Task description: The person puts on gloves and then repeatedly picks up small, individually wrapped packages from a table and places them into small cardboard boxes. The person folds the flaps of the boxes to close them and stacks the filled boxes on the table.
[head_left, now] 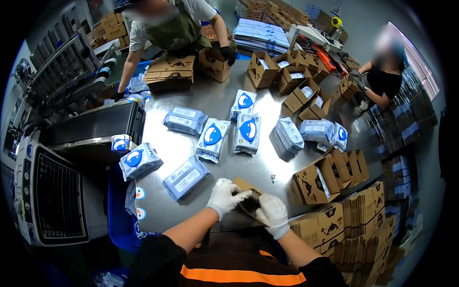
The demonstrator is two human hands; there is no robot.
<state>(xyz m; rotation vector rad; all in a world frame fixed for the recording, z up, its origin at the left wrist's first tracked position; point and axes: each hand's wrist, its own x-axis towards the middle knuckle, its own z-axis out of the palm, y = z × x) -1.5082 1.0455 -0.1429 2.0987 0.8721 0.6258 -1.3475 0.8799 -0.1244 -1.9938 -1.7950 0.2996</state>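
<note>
At the near edge of the metal table, I hold a small brown cardboard box (243, 184) between both white-gloved hands. My left hand (226, 198) is closed at its left side, fingers reaching over the top edge. My right hand (272, 213) grips its right side, and the fingers of both hands nearly meet over the dark inside. My hands hide much of the box. Beyond my left hand lies a light-blue soft pack (186, 178), its label side up. Two packs with a blue cartoon figure, a left one (212, 139) and a right one (247, 133), lie farther off.
Several filled boxes (308, 185) stand right, above stacked flat cartons (354, 215). More open boxes (262, 69) stand at the far right. A conveyor (91, 122) ends at the table's left, over a blue crate (119, 210). Across the table a co-worker (174, 28) handles a carton; another person (382, 76) stands right.
</note>
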